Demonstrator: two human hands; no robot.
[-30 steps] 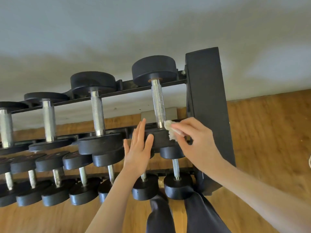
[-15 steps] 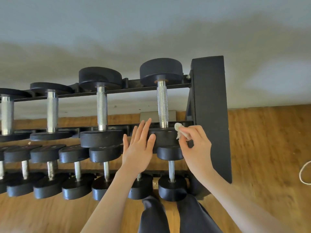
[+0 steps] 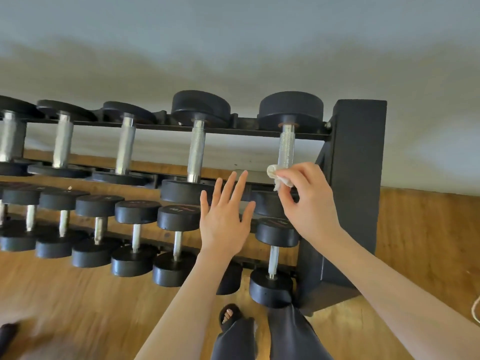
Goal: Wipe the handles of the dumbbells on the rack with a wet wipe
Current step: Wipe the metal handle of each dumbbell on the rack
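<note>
Right hand point(image 3: 309, 201) pinches wipe point(image 3: 279, 178) — against handle point(image 3: 286, 149).

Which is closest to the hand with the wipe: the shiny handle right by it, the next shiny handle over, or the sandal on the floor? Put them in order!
From the right hand, in the head view:
1. Rightmost top-row handle, just above the wet wipe that its fingers pinch.
2. Next top-row handle, further left.
3. Sandal, low on the floor.
</note>
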